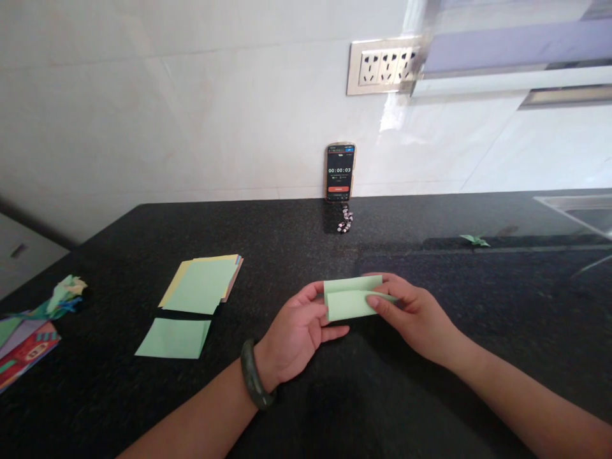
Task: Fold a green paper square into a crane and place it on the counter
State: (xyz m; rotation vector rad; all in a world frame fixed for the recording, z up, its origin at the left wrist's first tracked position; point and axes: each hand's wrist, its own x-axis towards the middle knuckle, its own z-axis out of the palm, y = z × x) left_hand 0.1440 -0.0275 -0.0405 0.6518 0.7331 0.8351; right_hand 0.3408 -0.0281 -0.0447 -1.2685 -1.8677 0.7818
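A sheet of light green paper (351, 306), partly folded over along its length, is held up between both hands above the dark counter. My left hand (299, 331) has its left end between thumb and fingers, with one lower finger stretched out under it. At the right end, my right hand (406, 309) pinches the folded layer, thumb in front and fingers behind. Left of my hands lies a folded green sheet (172, 338). Just behind that rests a stack of coloured paper (201, 285), green on top with yellow and pink edges showing.
A phone (340, 172) showing a timer leans on the tiled wall, its beaded strap (345, 220) on the counter (296, 236). Far right sits a small folded green paper piece (475, 240). Crumpled paper (64, 296) and a red packet (31, 350) lie far left. A sink edge (574, 220) borders the right.
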